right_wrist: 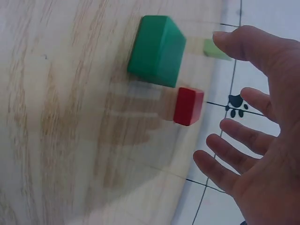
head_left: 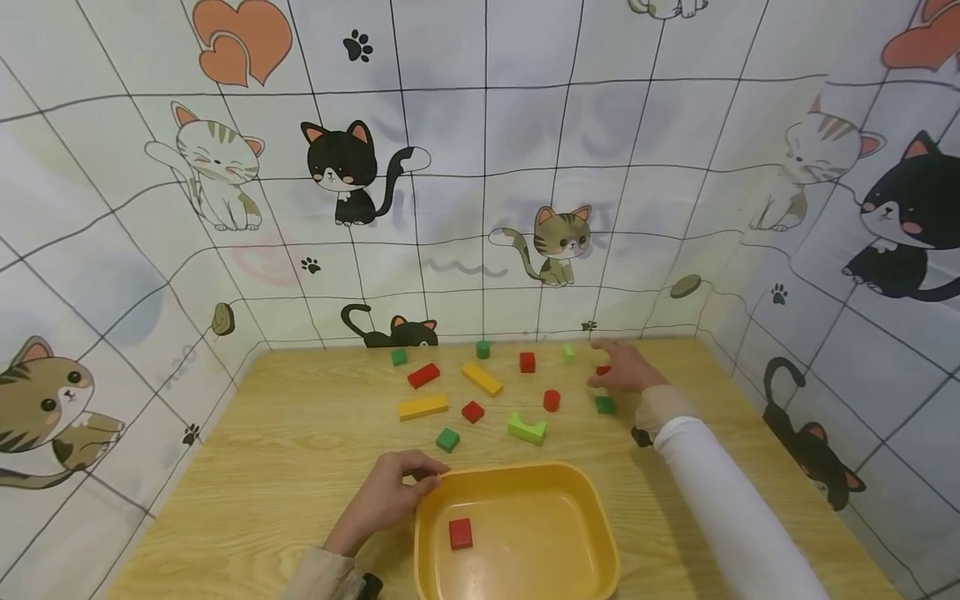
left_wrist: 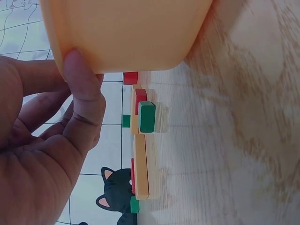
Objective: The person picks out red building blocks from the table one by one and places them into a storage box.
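My left hand [head_left: 395,492] pinches the back left rim of a yellow plastic tray [head_left: 517,472] between thumb and fingers; the left wrist view shows the thumb on the tray's wall [left_wrist: 131,42]. One red block [head_left: 461,533] lies inside the tray. At the far right of the table, my right hand [head_left: 628,367] hovers over a small red block [right_wrist: 189,107], fingers spread and apart from it. A green block [right_wrist: 157,51] sits just nearer than that red one, and a light green block [head_left: 568,353] lies to the hand's left.
Several more blocks are scattered across the wooden table [head_left: 315,433], among them a yellow bar [head_left: 423,407], a light green notched block [head_left: 527,428] and a red cylinder [head_left: 552,401]. A cat-print cloth [head_left: 450,133] hangs behind the table and along its sides.
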The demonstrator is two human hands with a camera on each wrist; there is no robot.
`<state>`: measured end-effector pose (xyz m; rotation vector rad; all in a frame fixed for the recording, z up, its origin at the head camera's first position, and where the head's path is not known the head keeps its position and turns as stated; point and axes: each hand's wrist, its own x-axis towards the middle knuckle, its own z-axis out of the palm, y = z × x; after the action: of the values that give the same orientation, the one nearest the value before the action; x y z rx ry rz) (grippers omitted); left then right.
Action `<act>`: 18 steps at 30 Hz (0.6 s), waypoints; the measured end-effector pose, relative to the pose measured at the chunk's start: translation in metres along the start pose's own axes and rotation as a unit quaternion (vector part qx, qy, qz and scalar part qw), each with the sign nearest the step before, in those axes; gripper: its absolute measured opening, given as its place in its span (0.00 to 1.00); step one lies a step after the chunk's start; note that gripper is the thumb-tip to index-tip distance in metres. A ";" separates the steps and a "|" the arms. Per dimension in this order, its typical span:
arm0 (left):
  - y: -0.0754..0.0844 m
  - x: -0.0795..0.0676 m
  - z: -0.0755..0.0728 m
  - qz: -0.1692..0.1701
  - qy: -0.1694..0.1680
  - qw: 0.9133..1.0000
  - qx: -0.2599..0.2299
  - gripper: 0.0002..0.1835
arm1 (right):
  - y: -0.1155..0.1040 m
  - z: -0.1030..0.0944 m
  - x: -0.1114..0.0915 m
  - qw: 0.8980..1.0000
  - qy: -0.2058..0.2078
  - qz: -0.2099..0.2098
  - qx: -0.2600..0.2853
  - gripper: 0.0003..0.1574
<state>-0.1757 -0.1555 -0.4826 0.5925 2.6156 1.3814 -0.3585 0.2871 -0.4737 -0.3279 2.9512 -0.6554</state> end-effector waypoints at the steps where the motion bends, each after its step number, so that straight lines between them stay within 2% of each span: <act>1: 0.000 0.000 0.000 0.001 0.001 1.000 0.000 0.08 | 0.001 0.000 0.001 1.000 -0.001 0.002 -0.002 0.51; 7: 0.002 0.001 0.001 0.000 0.002 1.000 -0.003 0.08 | 0.008 0.001 0.005 0.999 -0.022 0.017 -0.017 0.43; 11: 0.002 0.001 0.000 -0.005 -0.003 1.000 -0.010 0.09 | 0.010 0.004 0.006 0.999 -0.033 0.035 -0.007 0.40; 18: 0.001 0.001 0.000 -0.007 -0.005 1.000 -0.008 0.09 | 0.015 0.012 0.007 0.999 -0.019 0.047 0.019 0.34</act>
<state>-0.1761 -0.1549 -0.4817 0.5760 2.5934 1.3887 -0.3667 0.2937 -0.4914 -0.1947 2.8923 -0.6852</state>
